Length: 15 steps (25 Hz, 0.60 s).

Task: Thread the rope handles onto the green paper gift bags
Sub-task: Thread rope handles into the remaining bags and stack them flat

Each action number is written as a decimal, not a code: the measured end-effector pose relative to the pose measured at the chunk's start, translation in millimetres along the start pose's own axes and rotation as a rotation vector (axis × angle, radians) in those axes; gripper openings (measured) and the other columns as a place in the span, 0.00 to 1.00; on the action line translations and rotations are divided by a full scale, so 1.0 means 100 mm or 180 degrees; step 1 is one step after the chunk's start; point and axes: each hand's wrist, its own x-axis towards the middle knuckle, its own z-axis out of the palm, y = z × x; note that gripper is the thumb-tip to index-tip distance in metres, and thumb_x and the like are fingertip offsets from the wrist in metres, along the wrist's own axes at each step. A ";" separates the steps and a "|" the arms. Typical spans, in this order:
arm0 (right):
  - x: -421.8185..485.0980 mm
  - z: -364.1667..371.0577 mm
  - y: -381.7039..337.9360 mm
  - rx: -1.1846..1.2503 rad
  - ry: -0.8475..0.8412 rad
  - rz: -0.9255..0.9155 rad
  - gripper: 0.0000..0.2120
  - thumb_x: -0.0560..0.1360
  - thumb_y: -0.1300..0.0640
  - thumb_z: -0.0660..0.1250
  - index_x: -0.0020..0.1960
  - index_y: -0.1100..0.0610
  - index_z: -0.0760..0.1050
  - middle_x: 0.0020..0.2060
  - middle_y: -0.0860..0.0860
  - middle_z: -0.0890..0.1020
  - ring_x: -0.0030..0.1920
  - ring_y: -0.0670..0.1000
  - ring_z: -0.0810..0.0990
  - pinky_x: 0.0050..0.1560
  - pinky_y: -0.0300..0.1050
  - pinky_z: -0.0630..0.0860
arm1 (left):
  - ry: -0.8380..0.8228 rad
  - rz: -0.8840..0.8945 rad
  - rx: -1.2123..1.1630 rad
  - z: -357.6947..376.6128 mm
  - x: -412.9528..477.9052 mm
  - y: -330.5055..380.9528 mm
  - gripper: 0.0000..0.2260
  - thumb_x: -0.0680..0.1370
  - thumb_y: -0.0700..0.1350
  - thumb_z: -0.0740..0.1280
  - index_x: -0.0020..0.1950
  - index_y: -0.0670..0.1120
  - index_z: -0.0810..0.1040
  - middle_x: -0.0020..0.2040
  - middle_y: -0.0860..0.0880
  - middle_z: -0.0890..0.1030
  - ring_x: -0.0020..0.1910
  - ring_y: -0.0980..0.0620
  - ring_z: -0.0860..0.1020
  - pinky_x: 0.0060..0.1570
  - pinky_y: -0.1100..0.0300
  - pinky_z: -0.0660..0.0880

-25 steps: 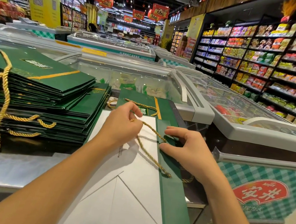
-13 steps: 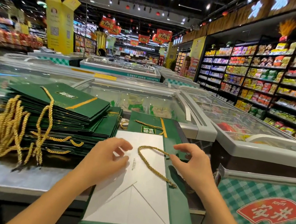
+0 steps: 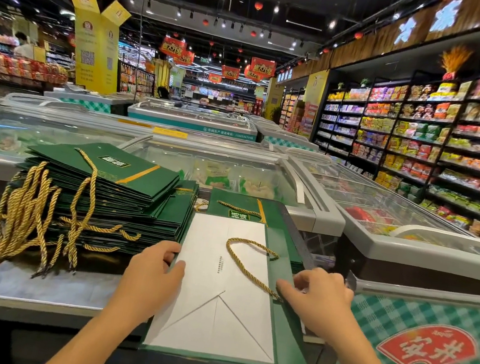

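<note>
Left hand: the left hand sits at the left edge of the green paper gift bag, fingers curled round that edge and thumb lying on the white panel, so it grips the bag.
Right hand: the right hand is at the opposite edge, its fingers bent, and it pinches the green strip along the bag's right side.
Bag: it lies flat on the table between the two hands, white face up, with its green border under the fingertips on both sides.
Rope handle: the gold rope handle loops over the white panel. Its near end runs right up to the right thumb tip, and its far end reaches the green strip beyond the right fingers. It lies well clear of the left fingers. Whether the ends pass through holes cannot be told.
Second bag: another green bag with a gold rope lies flat just beyond both hands, partly under the held bag.
Stack: a stack of bags rises just past the left knuckles, and its gold ropes hang over the side away from the hands.
Surroundings: glass-topped chest freezers stand beyond and to the right of the right hand. Stocked shelves line the aisle further right.
</note>
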 end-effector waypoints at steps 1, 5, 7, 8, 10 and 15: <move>-0.02 -0.03 0.03 0.0394 0.0009 -0.0019 0.18 0.77 0.37 0.65 0.45 0.50 0.83 0.42 0.45 0.83 0.53 0.53 0.74 0.55 0.50 0.67 | 0.0082 0.0011 -0.0192 -0.01 -0.02 0.05 0.14 0.80 0.42 0.67 0.66 0.47 0.77 0.47 0.58 0.79 0.42 0.56 0.78 0.40 0.66 0.73; -0.12 -0.24 0.05 0.2425 0.0228 0.0032 0.08 0.78 0.51 0.72 0.43 0.52 0.86 0.38 0.48 0.87 0.42 0.51 0.86 0.40 0.39 0.79 | 0.0125 -0.0236 -0.1604 -0.09 -0.02 0.29 0.12 0.80 0.38 0.68 0.63 0.48 0.77 0.45 0.49 0.85 0.39 0.56 0.83 0.33 0.70 0.75; -0.12 -0.35 0.05 0.2995 0.0304 0.0089 0.05 0.77 0.55 0.73 0.47 0.55 0.87 0.42 0.50 0.88 0.45 0.49 0.86 0.44 0.40 0.80 | 0.0106 -0.0259 -0.2094 -0.14 0.03 0.38 0.09 0.79 0.38 0.70 0.58 0.48 0.79 0.43 0.49 0.87 0.41 0.55 0.85 0.34 0.70 0.77; -0.10 -0.40 0.05 0.3250 0.0308 0.0105 0.05 0.77 0.55 0.73 0.49 0.56 0.86 0.44 0.52 0.88 0.45 0.51 0.85 0.49 0.46 0.81 | 0.0168 -0.0213 -0.2136 -0.16 0.05 0.44 0.08 0.79 0.39 0.71 0.56 0.48 0.80 0.42 0.50 0.87 0.42 0.56 0.85 0.35 0.71 0.77; -0.07 -0.50 0.03 0.3671 0.0291 0.0121 0.07 0.77 0.56 0.73 0.51 0.58 0.86 0.42 0.56 0.87 0.39 0.52 0.79 0.47 0.48 0.77 | 0.0304 -0.0069 -0.2200 -0.19 0.08 0.54 0.04 0.78 0.40 0.71 0.52 0.47 0.81 0.42 0.51 0.86 0.41 0.61 0.84 0.35 0.73 0.76; -0.04 -0.79 -0.07 0.4293 0.0443 -0.0035 0.11 0.72 0.54 0.74 0.49 0.61 0.86 0.34 0.55 0.78 0.31 0.48 0.70 0.42 0.45 0.69 | 0.0392 0.0255 -0.2544 -0.33 0.24 0.81 0.02 0.78 0.42 0.72 0.49 0.48 0.83 0.37 0.55 0.85 0.34 0.65 0.80 0.33 0.74 0.73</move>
